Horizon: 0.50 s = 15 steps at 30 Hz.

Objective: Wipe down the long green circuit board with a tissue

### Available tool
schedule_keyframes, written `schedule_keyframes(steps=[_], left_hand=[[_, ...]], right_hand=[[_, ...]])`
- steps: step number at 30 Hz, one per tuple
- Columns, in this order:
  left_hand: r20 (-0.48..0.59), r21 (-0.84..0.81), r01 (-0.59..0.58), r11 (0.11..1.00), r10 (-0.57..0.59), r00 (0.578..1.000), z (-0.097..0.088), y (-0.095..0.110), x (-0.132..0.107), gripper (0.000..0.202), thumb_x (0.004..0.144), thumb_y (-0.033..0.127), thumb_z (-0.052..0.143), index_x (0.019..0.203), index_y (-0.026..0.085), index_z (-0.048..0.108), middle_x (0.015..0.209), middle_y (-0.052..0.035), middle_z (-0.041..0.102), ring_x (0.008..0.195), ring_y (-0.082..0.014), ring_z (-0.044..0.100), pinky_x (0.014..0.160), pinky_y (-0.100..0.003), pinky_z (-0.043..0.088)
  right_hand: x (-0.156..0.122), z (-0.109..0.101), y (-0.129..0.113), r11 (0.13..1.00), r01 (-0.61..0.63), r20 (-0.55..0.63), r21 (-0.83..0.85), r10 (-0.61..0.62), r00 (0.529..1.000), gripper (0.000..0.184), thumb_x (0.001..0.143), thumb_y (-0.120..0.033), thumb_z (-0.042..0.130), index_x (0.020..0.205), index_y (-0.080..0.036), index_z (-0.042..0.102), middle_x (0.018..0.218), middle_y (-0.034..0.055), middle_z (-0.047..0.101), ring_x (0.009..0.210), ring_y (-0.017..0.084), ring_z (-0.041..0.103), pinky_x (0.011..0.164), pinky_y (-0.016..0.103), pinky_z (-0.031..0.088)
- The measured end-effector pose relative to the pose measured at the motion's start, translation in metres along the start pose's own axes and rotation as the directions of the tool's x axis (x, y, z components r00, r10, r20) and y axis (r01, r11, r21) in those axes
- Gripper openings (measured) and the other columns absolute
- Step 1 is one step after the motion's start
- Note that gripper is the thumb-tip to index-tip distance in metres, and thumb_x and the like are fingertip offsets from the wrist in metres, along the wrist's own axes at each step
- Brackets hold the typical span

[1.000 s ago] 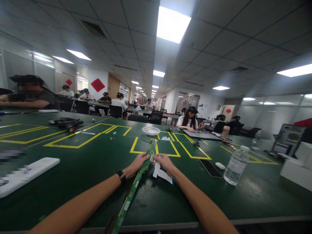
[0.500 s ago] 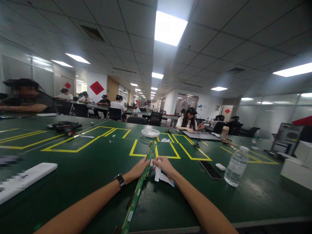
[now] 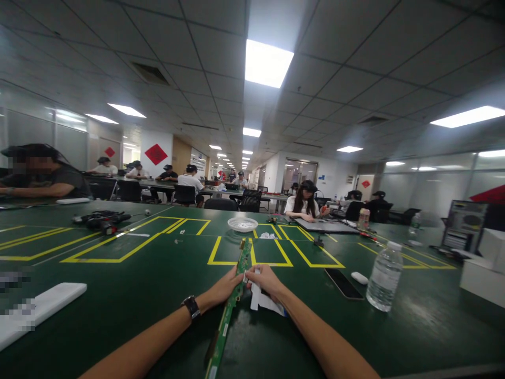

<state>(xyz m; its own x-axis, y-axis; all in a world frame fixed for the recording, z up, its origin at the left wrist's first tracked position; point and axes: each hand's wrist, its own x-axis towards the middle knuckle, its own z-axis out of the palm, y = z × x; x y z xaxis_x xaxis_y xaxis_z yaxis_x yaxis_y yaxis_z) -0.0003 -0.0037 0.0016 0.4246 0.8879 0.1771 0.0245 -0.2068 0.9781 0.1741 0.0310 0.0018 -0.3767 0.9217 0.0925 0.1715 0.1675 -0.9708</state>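
A long narrow green circuit board (image 3: 231, 305) lies on the green table (image 3: 130, 284), running away from me. My left hand (image 3: 224, 288), with a black watch on the wrist, has its fingers closed against the board's left edge. My right hand (image 3: 265, 279) pinches something small and white at the board's right edge, right beside the left hand. Under the right hand lies a crumpled white paper (image 3: 263, 302).
A water bottle (image 3: 382, 276), a black phone (image 3: 344, 283) and a small white object (image 3: 359, 277) sit to the right. A white dish (image 3: 242, 225) is ahead, black tools (image 3: 100, 218) far left, a white slab (image 3: 41, 308) near left. Several people sit at tables around.
The view has tilted up slightly, so the table and hands sit lower in the picture. Both hands stay together at the board, with little movement.
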Motion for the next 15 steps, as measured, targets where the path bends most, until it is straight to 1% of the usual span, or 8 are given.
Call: schedule_keyframes(steps=[2, 3, 5, 7, 9, 11, 13, 15], left_hand=[[0.023, -0.004, 0.053, 0.999, -0.053, 0.998, -0.004, -0.002, 0.004, 0.054, 0.082, 0.057, 0.047, 0.117, 0.016, 0.05, 0.082, -0.0047, 0.065, 0.064, -0.0154, 0.058, 0.055, -0.024, 0.044], [-0.002, 0.01, 0.063, 0.998, -0.063, 0.998, -0.007, -0.003, 0.007, 0.054, 0.081, 0.059, 0.046, 0.112, 0.015, 0.052, 0.08, -0.0046, 0.063, 0.063, -0.0151, 0.057, 0.053, -0.023, 0.042], [-0.114, 0.075, 0.06, 0.995, -0.051, 0.992, -0.015, -0.004, 0.01, 0.051, 0.081, 0.06, 0.044, 0.104, 0.015, 0.054, 0.082, -0.0051, 0.061, 0.067, -0.0156, 0.056, 0.05, -0.022, 0.04], [-0.239, 0.168, 0.051, 0.984, -0.009, 0.971, -0.026, -0.006, 0.012, 0.046, 0.081, 0.057, 0.044, 0.1, 0.016, 0.056, 0.088, -0.0057, 0.061, 0.074, -0.0166, 0.055, 0.05, -0.021, 0.04], [-0.318, 0.264, 0.039, 0.964, 0.049, 0.947, -0.038, -0.007, 0.012, 0.039, 0.081, 0.052, 0.046, 0.097, 0.018, 0.057, 0.091, -0.0053, 0.061, 0.081, -0.0179, 0.056, 0.06, -0.023, 0.043], [-0.347, 0.342, 0.012, 0.94, 0.115, 0.931, -0.046, -0.008, 0.011, 0.034, 0.079, 0.047, 0.048, 0.093, 0.018, 0.058, 0.092, -0.0055, 0.063, 0.087, -0.02, 0.057, 0.074, -0.027, 0.044], [-0.338, 0.401, -0.011, 0.916, 0.159, 0.928, -0.05, -0.009, 0.011, 0.033, 0.079, 0.046, 0.048, 0.091, 0.017, 0.059, 0.093, -0.0062, 0.063, 0.091, -0.0214, 0.057, 0.081, -0.029, 0.042], [-0.314, 0.451, -0.02, 0.892, 0.179, 0.932, -0.051, -0.011, 0.012, 0.034, 0.081, 0.046, 0.045, 0.091, 0.017, 0.06, 0.094, -0.007, 0.063, 0.091, -0.0215, 0.057, 0.083, -0.03, 0.041]], right_hand=[[0.004, -0.007, 0.001, 1.0, 0.003, 0.014, 0.004, -0.003, 1.0, 0.031, 0.069, -0.045, 0.065, 0.076, -0.015, 0.061, 0.064, 0.0024, 0.066, 0.052, 0.012, 0.055, 0.052, 0.024, 0.043], [0.006, -0.011, 0.002, 1.0, -0.001, 0.005, -0.003, 0.001, 1.0, 0.03, 0.07, -0.045, 0.065, 0.076, -0.015, 0.061, 0.064, 0.0029, 0.066, 0.052, 0.013, 0.055, 0.052, 0.024, 0.043], [0.009, -0.025, 0.003, 0.997, -0.02, -0.07, -0.077, 0.014, 0.997, 0.029, 0.071, -0.043, 0.063, 0.074, -0.015, 0.062, 0.063, 0.0041, 0.066, 0.052, 0.014, 0.056, 0.052, 0.024, 0.042], [0.01, -0.044, 0.006, 0.963, -0.058, -0.209, -0.262, 0.002, 0.978, 0.027, 0.073, -0.041, 0.06, 0.069, -0.014, 0.064, 0.063, 0.0061, 0.066, 0.055, 0.015, 0.057, 0.053, 0.024, 0.041], [0.008, -0.067, 0.01, 0.853, -0.146, -0.366, -0.502, -0.056, 0.929, 0.028, 0.076, -0.037, 0.055, 0.064, -0.014, 0.065, 0.066, 0.0088, 0.066, 0.062, 0.017, 0.06, 0.056, 0.024, 0.04], [0.005, -0.091, 0.016, 0.691, -0.297, -0.496, -0.659, -0.103, 0.862, 0.031, 0.08, -0.038, 0.049, 0.07, -0.015, 0.067, 0.076, 0.0115, 0.068, 0.074, 0.021, 0.063, 0.062, 0.026, 0.041], [0.001, -0.112, 0.021, 0.527, -0.442, -0.571, -0.726, -0.105, 0.814, 0.034, 0.083, -0.04, 0.045, 0.081, -0.016, 0.068, 0.087, 0.0139, 0.068, 0.083, 0.024, 0.063, 0.067, 0.03, 0.042], [-0.002, -0.125, 0.025, 0.396, -0.523, -0.601, -0.755, -0.099, 0.793, 0.035, 0.084, -0.04, 0.044, 0.089, -0.015, 0.068, 0.096, 0.0155, 0.066, 0.09, 0.027, 0.061, 0.07, 0.033, 0.043]])
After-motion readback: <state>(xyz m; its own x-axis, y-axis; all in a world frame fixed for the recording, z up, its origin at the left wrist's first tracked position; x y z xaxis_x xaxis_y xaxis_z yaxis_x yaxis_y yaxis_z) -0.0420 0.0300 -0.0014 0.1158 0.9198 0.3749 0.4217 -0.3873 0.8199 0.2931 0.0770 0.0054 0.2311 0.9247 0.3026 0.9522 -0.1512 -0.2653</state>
